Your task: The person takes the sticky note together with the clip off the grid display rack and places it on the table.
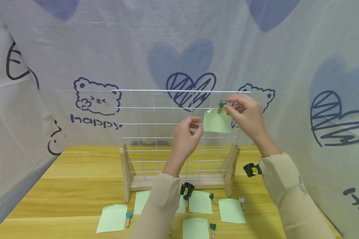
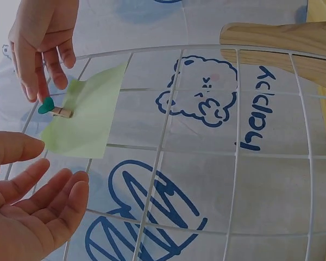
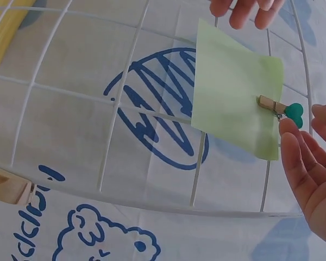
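A pale green sticky note (image 1: 215,122) hangs at the upper right of a white wire grid (image 1: 155,123). At its top edge sits a small wooden clothespin (image 3: 269,103) with a green heart. My right hand (image 1: 247,114) is at this clothespin, one fingertip at or very near the heart; in the right wrist view its finger and thumb stand apart around it. Left of the note, my left hand (image 1: 186,134) has loosely bent fingers with nothing between them. In the left wrist view a gap shows between the left hand's fingers (image 2: 70,190) and the note.
Wooden feet (image 1: 125,176) hold the grid upright on a wood-grain table (image 1: 68,186). In front lie several green notes (image 1: 112,218) and heart clothespins (image 1: 213,229), some partly hidden by the left sleeve (image 1: 160,205). A printed cloth (image 1: 107,49) hangs behind.
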`<state>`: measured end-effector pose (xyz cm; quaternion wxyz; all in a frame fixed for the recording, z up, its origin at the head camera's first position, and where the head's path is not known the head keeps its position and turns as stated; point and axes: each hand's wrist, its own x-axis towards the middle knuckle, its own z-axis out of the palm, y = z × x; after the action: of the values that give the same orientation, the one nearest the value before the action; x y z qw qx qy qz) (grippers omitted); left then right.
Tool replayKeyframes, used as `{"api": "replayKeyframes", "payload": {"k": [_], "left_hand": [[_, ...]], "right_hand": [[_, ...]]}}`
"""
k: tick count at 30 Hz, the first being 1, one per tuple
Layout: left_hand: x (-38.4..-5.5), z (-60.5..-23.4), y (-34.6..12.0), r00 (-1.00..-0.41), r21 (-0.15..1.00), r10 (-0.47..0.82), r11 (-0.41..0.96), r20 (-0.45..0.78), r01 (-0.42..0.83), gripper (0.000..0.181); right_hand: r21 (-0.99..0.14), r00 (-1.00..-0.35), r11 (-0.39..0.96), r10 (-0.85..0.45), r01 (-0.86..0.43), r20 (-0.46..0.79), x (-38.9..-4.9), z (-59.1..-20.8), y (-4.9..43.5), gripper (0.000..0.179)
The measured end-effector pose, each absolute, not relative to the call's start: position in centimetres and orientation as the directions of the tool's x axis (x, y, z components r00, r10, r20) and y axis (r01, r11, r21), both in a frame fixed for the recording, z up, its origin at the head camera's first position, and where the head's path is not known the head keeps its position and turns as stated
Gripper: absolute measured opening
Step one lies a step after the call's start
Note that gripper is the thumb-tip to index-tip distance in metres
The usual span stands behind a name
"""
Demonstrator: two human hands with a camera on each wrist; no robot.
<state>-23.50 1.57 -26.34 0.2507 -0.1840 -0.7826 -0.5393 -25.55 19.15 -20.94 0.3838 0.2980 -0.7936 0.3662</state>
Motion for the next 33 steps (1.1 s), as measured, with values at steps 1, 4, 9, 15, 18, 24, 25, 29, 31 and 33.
{"api": "replayKeyframes", "payload": {"k": [1,4,9,15,18,24,25,29,31,33], "left_hand": [[-23.5,-26.3,1.7,-0.804,0.748,0.016,0.355,0.595,0.561,0.023],[-23.5,-26.1,1.9,-0.803,0.739,0.025,0.374,0.596,0.56,0.025],[-23.6,-26.1,2.3,-0.793,0.718,0.037,0.401,0.608,0.569,0.023],[-23.8,-26.1,2.5,-0.763,0.684,0.034,0.42,0.645,0.597,0.019],[-23.9,-26.0,2.6,-0.768,0.692,0.03,0.413,0.64,0.593,0.019],[-23.8,-25.9,3.1,-0.769,0.712,0.015,0.368,0.639,0.598,0.019],[-23.9,-25.9,3.2,-0.765,0.71,0.013,0.363,0.644,0.604,0.019],[-23.9,-25.9,3.3,-0.755,0.705,0.003,0.353,0.656,0.615,0.018],[-24.0,-25.9,3.3,-0.76,0.712,0.001,0.349,0.65,0.609,0.018],[-24.1,-26.0,3.4,-0.764,0.718,-0.002,0.343,0.645,0.605,0.018]], "right_hand": [[-0.351,-0.528,0.549,-0.202,-0.759,0.825,-25.6,-20.9,19.1,0.017],[-0.346,-0.526,0.534,-0.228,-0.772,0.82,-25.8,-20.9,18.9,0.018],[-0.329,-0.514,0.522,-0.259,-0.787,0.818,-26.2,-21.0,18.7,0.017],[-0.333,-0.521,0.521,-0.267,-0.786,0.811,-26.5,-21.2,18.5,0.018],[-0.334,-0.529,0.531,-0.272,-0.779,0.804,-26.5,-21.3,18.4,0.02],[-0.317,-0.53,0.555,-0.277,-0.769,0.801,-26.7,-21.4,18.2,0.022],[-0.317,-0.531,0.558,-0.276,-0.767,0.801,-26.7,-21.4,18.2,0.022],[-0.321,-0.537,0.563,-0.27,-0.761,0.799,-26.8,-21.4,18.2,0.023],[-0.321,-0.538,0.565,-0.27,-0.76,0.798,-26.8,-21.3,18.1,0.024],[-0.32,-0.538,0.567,-0.271,-0.759,0.798,-26.7,-21.3,18.1,0.024]]}}
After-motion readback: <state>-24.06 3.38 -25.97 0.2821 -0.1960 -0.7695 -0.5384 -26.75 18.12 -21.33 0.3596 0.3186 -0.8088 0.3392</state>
